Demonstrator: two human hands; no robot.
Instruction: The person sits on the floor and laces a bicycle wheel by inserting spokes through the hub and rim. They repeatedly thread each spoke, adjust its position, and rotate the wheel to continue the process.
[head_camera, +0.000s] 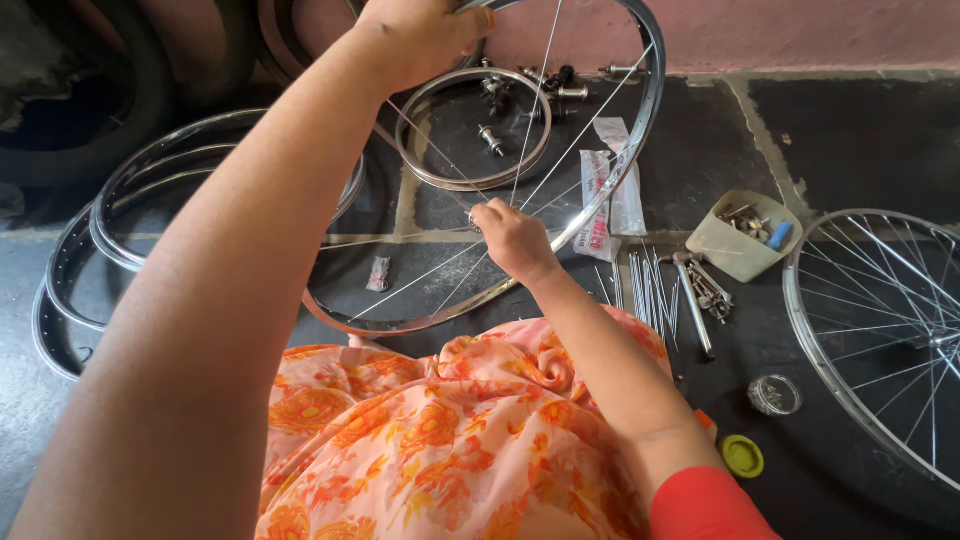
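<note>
The person is sitting on the dark stone floor (860, 150) with a bicycle wheel rim (640, 120) standing tilted in front of an orange flowered garment (450, 440). The left hand (425, 35) is closing its grip around the far top of the rim, fingers wrapped over the metal. The right hand (510, 238) is pinching at the middle of the wheel where the thin spokes (545, 90) are meeting; its grip is narrow, but what exactly the fingertips are holding cannot be told. Beyond the wheel, a smaller ring (470, 180) is lying flat on the floor, with several hub parts (545, 90) lying nearby against the pink wall (800, 30). To the left, a stack of bare rims (100, 230) is lying on the floor. To the right of the held rim, two clear packets (610, 180) are lying, and near them a bundle of loose spokes (645, 285), a metal tool (692, 310) and a beige tray (740, 250) of small parts. A finished spoked wheel (880, 320) is lying at the far right, with a small round tin (774, 394) and a yellow cap (743, 456) nearer the person.
</note>
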